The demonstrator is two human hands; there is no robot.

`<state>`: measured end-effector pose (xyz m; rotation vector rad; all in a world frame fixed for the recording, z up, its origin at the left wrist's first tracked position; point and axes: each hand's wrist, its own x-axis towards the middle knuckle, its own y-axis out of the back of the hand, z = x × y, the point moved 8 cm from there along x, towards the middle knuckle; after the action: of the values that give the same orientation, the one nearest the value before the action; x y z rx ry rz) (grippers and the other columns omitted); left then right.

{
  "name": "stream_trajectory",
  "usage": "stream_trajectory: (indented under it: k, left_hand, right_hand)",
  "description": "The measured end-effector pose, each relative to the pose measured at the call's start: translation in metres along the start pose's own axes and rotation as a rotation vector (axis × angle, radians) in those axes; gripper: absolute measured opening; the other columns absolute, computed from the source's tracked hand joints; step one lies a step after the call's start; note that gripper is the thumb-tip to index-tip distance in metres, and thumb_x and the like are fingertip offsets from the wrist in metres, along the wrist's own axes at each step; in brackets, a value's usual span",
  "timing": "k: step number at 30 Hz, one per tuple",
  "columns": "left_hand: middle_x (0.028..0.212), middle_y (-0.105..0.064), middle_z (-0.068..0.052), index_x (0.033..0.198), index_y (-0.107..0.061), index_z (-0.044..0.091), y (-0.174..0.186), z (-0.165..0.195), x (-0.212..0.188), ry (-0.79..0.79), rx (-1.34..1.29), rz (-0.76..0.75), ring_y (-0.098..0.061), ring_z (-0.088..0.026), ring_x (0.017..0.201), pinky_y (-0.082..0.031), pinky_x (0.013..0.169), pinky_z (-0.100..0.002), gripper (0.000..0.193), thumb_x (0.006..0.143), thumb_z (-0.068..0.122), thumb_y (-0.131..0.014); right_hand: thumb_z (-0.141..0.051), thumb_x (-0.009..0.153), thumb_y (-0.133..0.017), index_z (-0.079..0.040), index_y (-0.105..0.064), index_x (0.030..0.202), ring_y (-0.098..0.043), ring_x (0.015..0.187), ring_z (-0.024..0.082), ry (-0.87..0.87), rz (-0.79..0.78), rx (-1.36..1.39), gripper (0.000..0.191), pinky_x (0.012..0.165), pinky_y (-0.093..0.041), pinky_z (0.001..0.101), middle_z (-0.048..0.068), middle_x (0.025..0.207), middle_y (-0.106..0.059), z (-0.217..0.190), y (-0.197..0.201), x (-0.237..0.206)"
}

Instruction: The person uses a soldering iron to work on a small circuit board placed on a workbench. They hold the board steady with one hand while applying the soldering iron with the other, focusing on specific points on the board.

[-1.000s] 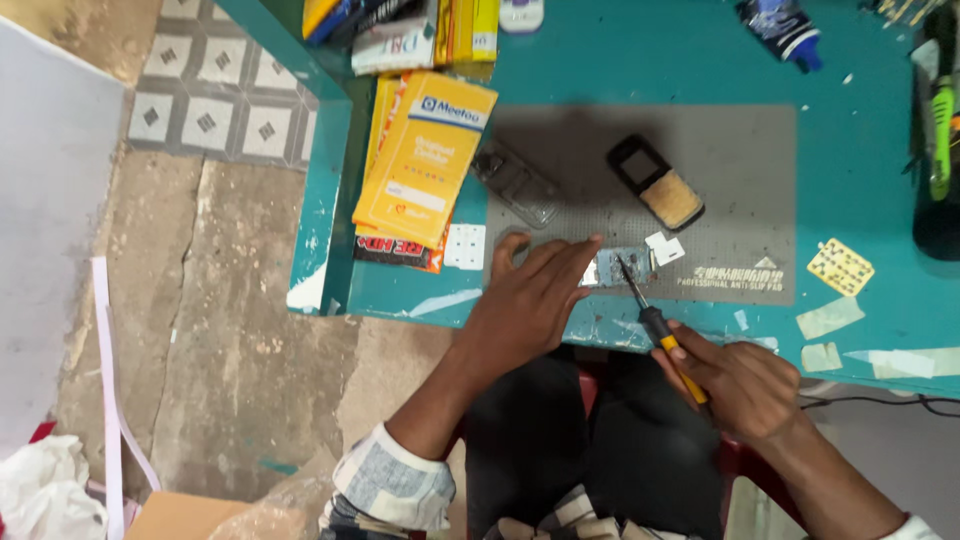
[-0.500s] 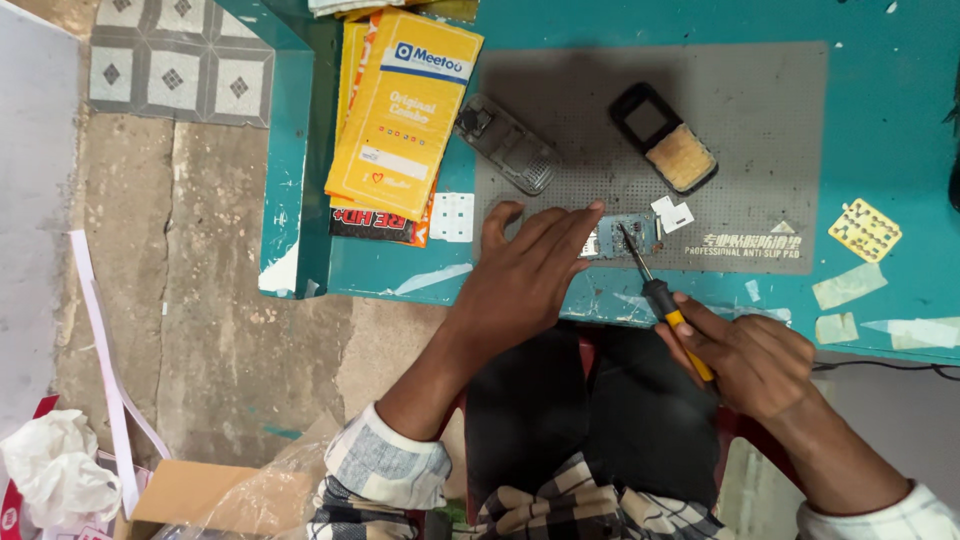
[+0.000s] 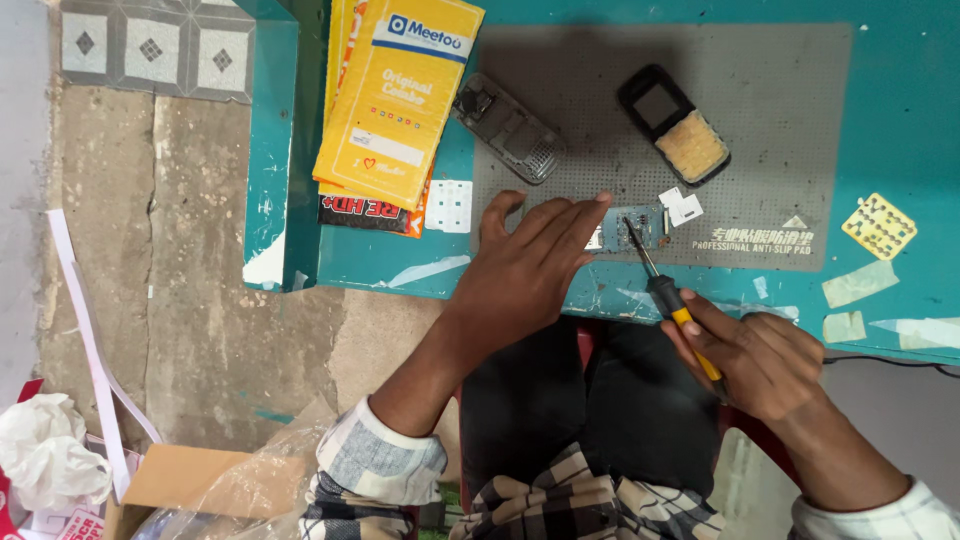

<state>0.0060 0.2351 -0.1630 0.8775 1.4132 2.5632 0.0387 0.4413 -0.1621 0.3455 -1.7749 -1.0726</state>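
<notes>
Yellow-handled screwdriver (image 3: pixel 668 300), gripped by the right hand (image 3: pixel 750 360), points up-left onto the circuit board (image 3: pixel 630 232) under the flat left hand (image 3: pixel 530 265).

Both my hands, left (image 3: pixel 525 270) and right (image 3: pixel 755 355), are bare: no gloves, rings or watch. Sleeves (image 3: pixel 385 465) are plaid, white and grey-blue with dark lines, cuffs pushed up my forearms. Trousers (image 3: pixel 580 410) are plain black.

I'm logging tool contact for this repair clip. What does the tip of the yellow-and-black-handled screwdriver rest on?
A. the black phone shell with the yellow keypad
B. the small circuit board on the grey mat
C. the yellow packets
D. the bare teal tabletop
B: the right hand holds the yellow-and-black-handled screwdriver with its tip on the small circuit board, which the left hand steadies on the grey mat.
</notes>
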Motion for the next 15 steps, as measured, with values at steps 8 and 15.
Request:
stream_trajectory:
  k: [8, 15]
  left_hand:
    - [0.134, -0.065, -0.009, 0.153, -0.045, 0.001, -0.0018, 0.0, -0.0034, -0.005, 0.006, -0.014, -0.058, -0.022, 0.127, -0.034, 0.115, -0.052, 0.054, 0.106, 0.018, -0.065]
    - [0.136, -0.064, -0.009, 0.154, -0.043, 0.0, -0.0025, 0.001, -0.0042, -0.006, 0.002, -0.008, -0.058, -0.022, 0.127, -0.034, 0.115, -0.052, 0.056, 0.106, 0.019, -0.065]
  right_hand:
    - [-0.002, 0.084, -0.092, -0.003, -0.057, 0.078, -0.059, 0.051, 0.015, -0.018, -0.031, -0.025, 0.036, 0.046, -0.045, 0.0293, 0.018, 0.105, -0.078, -0.0006, -0.0031, -0.0058]
    - [-0.003, 0.086, -0.092, -0.001, -0.057, 0.081, -0.061, 0.054, 0.014, -0.014, -0.017, 0.012, 0.036, 0.047, -0.045, 0.0275, 0.02, 0.105, -0.078, -0.0004, -0.003, -0.0067]
